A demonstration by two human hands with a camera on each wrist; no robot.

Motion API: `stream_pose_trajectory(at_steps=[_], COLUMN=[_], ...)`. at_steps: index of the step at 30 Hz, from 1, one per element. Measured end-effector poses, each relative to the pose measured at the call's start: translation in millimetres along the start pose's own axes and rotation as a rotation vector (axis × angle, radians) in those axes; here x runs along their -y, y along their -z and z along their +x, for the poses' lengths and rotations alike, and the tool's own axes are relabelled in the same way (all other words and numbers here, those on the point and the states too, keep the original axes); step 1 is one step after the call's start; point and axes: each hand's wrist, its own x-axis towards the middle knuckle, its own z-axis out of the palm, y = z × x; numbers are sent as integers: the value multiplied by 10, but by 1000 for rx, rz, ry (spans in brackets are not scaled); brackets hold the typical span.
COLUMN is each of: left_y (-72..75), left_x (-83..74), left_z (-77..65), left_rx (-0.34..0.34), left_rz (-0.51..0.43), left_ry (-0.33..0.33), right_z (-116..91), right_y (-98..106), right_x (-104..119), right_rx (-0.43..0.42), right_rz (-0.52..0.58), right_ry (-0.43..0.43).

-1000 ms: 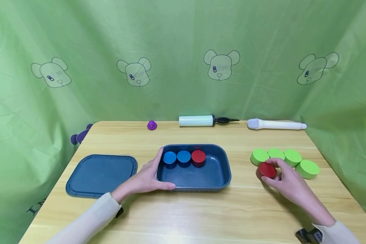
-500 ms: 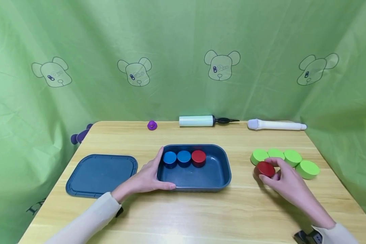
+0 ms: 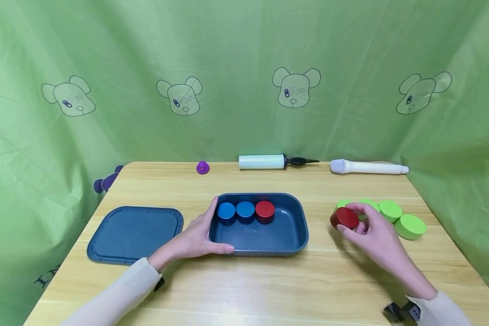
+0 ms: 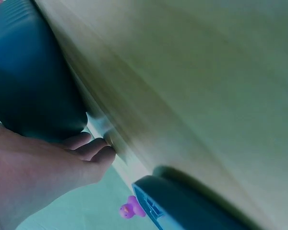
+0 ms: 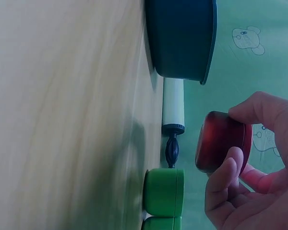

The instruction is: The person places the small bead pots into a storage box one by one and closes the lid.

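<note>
My right hand [image 3: 376, 233] pinches a red round tin [image 5: 221, 141] between thumb and fingers, lifted clear of the table and tilted. It is just in front of several green round tins [image 3: 410, 226], partly covering two of them. My left hand [image 3: 193, 236] rests against the left end of a dark blue box [image 3: 265, 249], its thumb along the front wall and its index finger at the back left corner, both fairly straight. Two blue tins [image 3: 246, 212] and another red tin [image 3: 265, 212] stand in a row along the box's back wall.
A flat dark blue lid [image 3: 134, 235] lies left of the box. Along the table's back edge are a small purple object [image 3: 203, 167], a hand pump [image 3: 262, 161] with a black nozzle end and a white stick-like object [image 3: 371, 167]. A green curtain [image 3: 244, 127] hangs behind.
My right hand has raised the red tin and carried it slightly left and toward the back, tilting it. The left hand and the box have stayed in place.
</note>
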Motion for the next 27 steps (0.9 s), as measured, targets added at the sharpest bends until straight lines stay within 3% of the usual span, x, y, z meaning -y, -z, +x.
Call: stream_pose_trajectory(at_steps=[27], left_y=[0], left_x=[-14], left_z=[-7], left_rx=[-6], left_rz=[-3], left_ry=[3], right_z=[182], right_y=[-174], right_x=[328], right_rx=[-34], right_rz=[49], right_ry=[80])
